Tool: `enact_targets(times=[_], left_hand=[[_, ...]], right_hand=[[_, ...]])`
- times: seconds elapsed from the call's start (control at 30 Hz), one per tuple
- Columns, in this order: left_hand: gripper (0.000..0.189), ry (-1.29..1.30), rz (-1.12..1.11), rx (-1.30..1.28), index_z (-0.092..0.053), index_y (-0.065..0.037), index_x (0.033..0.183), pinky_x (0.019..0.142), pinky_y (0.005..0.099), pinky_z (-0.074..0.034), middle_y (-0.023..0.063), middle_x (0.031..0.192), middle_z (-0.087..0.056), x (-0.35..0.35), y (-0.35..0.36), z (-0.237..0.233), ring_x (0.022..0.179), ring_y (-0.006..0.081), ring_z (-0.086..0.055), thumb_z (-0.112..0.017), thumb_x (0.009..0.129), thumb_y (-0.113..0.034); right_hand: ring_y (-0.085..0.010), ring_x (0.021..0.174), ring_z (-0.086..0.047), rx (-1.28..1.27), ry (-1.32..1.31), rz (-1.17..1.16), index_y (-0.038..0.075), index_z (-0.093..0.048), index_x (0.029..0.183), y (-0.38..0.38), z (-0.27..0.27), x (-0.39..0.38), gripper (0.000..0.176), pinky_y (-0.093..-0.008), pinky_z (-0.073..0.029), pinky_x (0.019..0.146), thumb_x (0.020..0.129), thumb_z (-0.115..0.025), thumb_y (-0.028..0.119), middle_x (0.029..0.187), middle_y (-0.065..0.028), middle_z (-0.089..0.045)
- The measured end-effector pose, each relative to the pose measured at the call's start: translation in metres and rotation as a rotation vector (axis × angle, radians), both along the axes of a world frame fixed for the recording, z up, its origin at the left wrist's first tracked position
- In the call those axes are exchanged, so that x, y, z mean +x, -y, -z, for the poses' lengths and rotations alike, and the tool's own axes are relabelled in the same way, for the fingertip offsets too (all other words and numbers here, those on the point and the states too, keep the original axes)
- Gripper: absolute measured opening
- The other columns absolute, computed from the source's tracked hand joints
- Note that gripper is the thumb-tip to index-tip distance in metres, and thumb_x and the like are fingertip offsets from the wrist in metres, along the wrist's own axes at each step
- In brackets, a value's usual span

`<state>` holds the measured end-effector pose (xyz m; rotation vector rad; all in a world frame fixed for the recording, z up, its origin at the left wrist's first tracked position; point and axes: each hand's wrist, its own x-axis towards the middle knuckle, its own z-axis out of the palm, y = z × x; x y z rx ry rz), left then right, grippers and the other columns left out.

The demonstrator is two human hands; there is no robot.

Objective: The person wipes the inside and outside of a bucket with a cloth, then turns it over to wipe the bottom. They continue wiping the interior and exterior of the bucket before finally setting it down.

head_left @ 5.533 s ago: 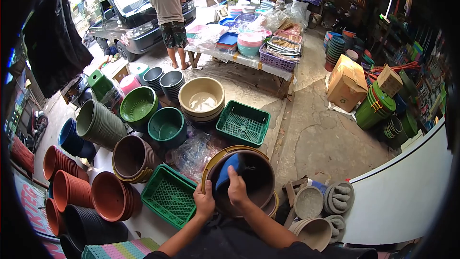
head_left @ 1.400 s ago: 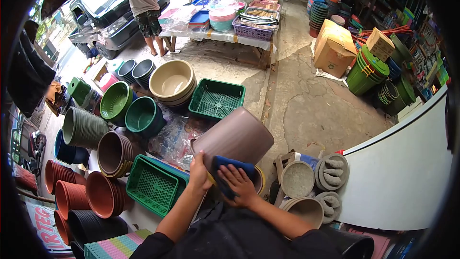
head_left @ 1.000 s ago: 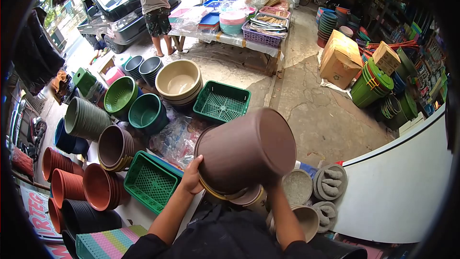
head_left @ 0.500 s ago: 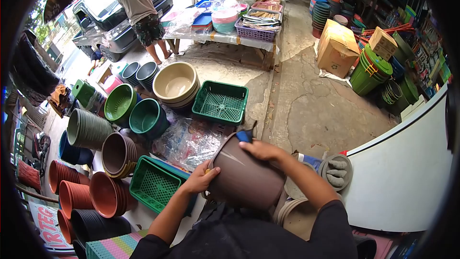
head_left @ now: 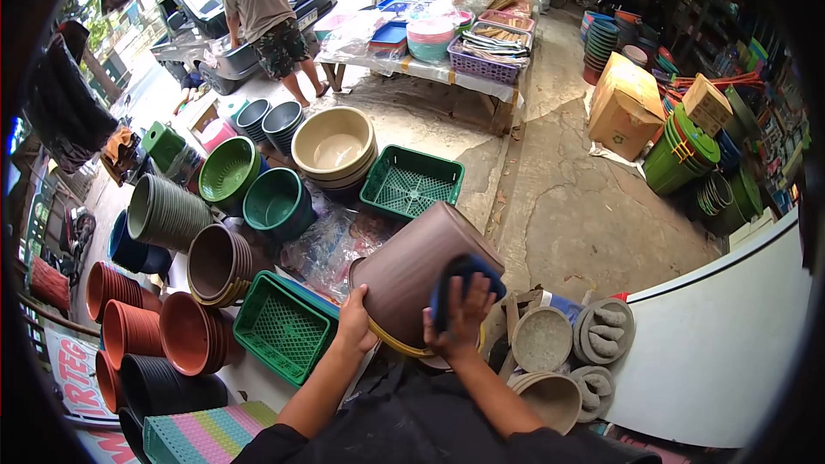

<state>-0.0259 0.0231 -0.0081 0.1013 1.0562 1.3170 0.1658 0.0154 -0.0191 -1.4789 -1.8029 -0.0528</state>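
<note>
The brown bucket point(head_left: 412, 271) tilts before the person's torso point(head_left: 404, 419), the left hand point(head_left: 355, 323) clamping its fingers on the rim; the right hand point(head_left: 461, 320), fingers apart, covers a blue cloth point(head_left: 471, 265) against it. Uneven pressure could twist it loose toward the green basket point(head_left: 412, 192).

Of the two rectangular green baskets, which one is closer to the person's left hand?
The lower-left green basket, just beside the left hand; the other green basket sits farther off, beyond the brown bucket.
</note>
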Motion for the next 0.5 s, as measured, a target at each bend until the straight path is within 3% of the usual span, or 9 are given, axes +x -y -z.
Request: enact_targets(times=[0.03,0.07,0.23,0.27,0.33,0.37,0.43,0.47,0.5], left_hand=[[0.048,0.065,0.020,-0.026,-0.042,0.006,0.133,0.102,0.0483,-0.045,0.0239,0.127,-0.055,0.000,0.000,-0.008,0.114,0.0347,-0.058,-0.042,0.100,-0.028],[0.050,0.132,0.042,-0.051,-0.041,0.006,0.134,0.103,0.0481,-0.044,0.0241,0.128,-0.055,0.000,0.000,-0.011,0.115,0.0349,-0.057,-0.042,0.099,-0.030],[0.045,0.235,0.149,0.001,-0.041,0.004,0.133,0.096,0.0470,-0.049,0.0224,0.124,-0.056,-0.014,-0.003,0.000,0.110,0.0332,-0.059,-0.044,0.100,-0.026],[0.044,0.190,0.187,0.020,-0.042,0.004,0.132,0.094,0.0454,-0.051,0.0215,0.123,-0.057,-0.016,-0.004,-0.001,0.108,0.0316,-0.061,-0.045,0.100,-0.025],[0.042,0.140,0.205,0.031,-0.044,0.004,0.130,0.091,0.0436,-0.053,0.0203,0.121,-0.058,-0.021,-0.007,0.000,0.104,0.0297,-0.063,-0.047,0.099,-0.024],[0.040,0.088,0.221,0.043,-0.045,0.004,0.128,0.087,0.0417,-0.055,0.0191,0.118,-0.060,-0.022,-0.009,0.001,0.101,0.0279,-0.065,-0.050,0.098,-0.022],[0.037,0.019,0.276,0.066,-0.047,0.004,0.126,0.086,0.0395,-0.056,0.0178,0.116,-0.061,-0.020,-0.012,-0.005,0.099,0.0260,-0.065,-0.051,0.098,-0.019],[0.035,-0.054,0.320,0.094,-0.048,0.004,0.124,0.084,0.0373,-0.056,0.0164,0.114,-0.062,-0.018,-0.013,-0.009,0.097,0.0241,-0.066,-0.053,0.097,-0.017],[0.034,-0.089,0.400,0.095,-0.049,0.004,0.124,0.084,0.0342,-0.056,0.0151,0.113,-0.063,-0.017,-0.013,-0.015,0.097,0.0221,-0.065,-0.053,0.097,-0.016]], right_hand=[[-0.0344,0.144,-0.024,0.018,-0.124,0.101,0.004,-0.030,0.149,-0.002,-0.005,-0.001,0.070,-0.0495,-0.011,0.117,0.091,-0.052,0.036,0.149,-0.0307,-0.029],[-0.0344,0.144,-0.024,0.017,-0.119,0.099,0.004,-0.030,0.149,-0.006,-0.004,0.003,0.070,-0.0495,-0.011,0.117,0.091,-0.052,0.036,0.149,-0.0307,-0.029],[-0.0328,0.136,-0.039,-0.397,-2.098,-0.275,-0.001,-0.036,0.144,-0.040,0.020,0.056,0.056,-0.0399,-0.028,0.115,0.103,-0.036,0.037,0.148,-0.0219,-0.038],[-0.0328,0.136,-0.039,-0.394,-2.098,-0.271,-0.001,-0.036,0.144,-0.048,0.021,0.073,0.056,-0.0399,-0.028,0.115,0.103,-0.036,0.037,0.148,-0.0219,-0.038],[-0.0302,0.124,-0.053,-0.805,-2.028,-0.504,-0.003,-0.043,0.139,-0.069,0.020,0.115,0.060,-0.0420,-0.039,0.108,0.100,-0.042,0.043,0.138,-0.0195,-0.051],[-0.0302,0.124,-0.053,-0.799,-2.027,-0.497,-0.003,-0.043,0.139,-0.079,0.020,0.131,0.060,-0.0420,-0.039,0.108,0.100,-0.042,0.043,0.138,-0.0195,-0.051],[-0.0287,0.107,-0.064,-1.170,-1.895,-0.462,-0.003,-0.055,0.128,-0.096,0.020,0.158,0.053,-0.0390,-0.048,0.099,0.099,-0.044,0.041,0.122,-0.0171,-0.063],[-0.0287,0.107,-0.064,-1.158,-1.898,-0.452,-0.003,-0.055,0.128,-0.105,0.029,0.168,0.053,-0.0390,-0.048,0.099,0.099,-0.044,0.041,0.122,-0.0171,-0.063],[-0.0281,0.102,-0.066,-1.325,-1.722,-0.460,-0.002,-0.059,0.122,-0.117,0.038,0.176,0.049,-0.0374,-0.051,0.094,0.099,-0.046,0.039,0.116,-0.0162,-0.066]])
